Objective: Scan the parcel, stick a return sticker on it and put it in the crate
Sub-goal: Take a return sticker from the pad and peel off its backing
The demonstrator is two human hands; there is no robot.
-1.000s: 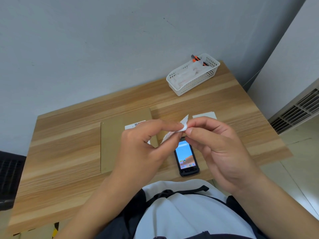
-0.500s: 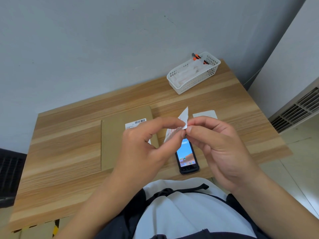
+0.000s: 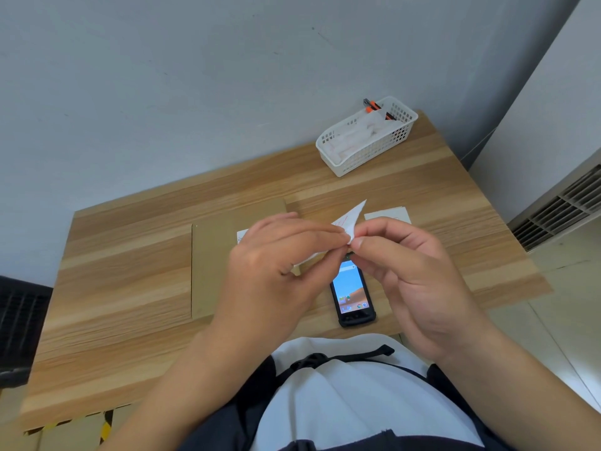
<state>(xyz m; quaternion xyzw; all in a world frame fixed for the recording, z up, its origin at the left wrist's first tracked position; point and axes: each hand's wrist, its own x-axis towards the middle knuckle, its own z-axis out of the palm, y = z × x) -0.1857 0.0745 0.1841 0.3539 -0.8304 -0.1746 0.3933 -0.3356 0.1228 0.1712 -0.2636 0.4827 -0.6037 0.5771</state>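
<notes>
A flat brown cardboard parcel (image 3: 214, 255) lies on the wooden table (image 3: 123, 288), its white barcode label mostly hidden behind my left hand (image 3: 276, 271). Both hands hold a small white sticker sheet with red print (image 3: 349, 218) above the table. My left hand pinches it from the left, and my right hand (image 3: 413, 278) pinches its edge with thumb and forefinger. A black handheld scanner (image 3: 351, 294) with a lit screen lies on the table below my hands.
A white plastic basket (image 3: 367, 138) with white papers and an orange-black tool stands at the far right corner. Another white sticker sheet (image 3: 387, 214) lies beyond my right hand. A dark crate (image 3: 19, 327) sits left of the table. A vent is on the right.
The free corner of the sticker sheet has risen and spread a little further above my fingers. Both hands stay together over the scanner.
</notes>
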